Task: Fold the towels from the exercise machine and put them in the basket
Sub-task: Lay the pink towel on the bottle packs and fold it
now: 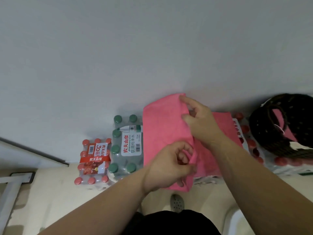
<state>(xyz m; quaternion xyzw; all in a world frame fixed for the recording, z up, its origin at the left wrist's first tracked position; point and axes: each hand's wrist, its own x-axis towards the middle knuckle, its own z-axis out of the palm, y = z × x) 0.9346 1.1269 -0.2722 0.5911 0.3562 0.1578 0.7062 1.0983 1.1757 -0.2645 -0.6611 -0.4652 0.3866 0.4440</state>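
A pink towel [162, 133] lies spread over shrink-wrapped packs of water bottles against the wall. My left hand [169, 167] pinches the towel's near edge, fingers curled round a fold of cloth. My right hand [201, 122] grips the far part of the same fold, with thumb and fingers closed on the fabric near the top corner. A dark woven basket [264, 129] stands at the right on more bottle packs, with pink cloth [279, 122] showing inside it.
A pack of green-capped bottles [125, 146] and a pack of red-capped bottles [93, 161] sit left of the towel on the pale floor. A grey metal frame foot [15, 180] is at far left. The white wall is right behind everything.
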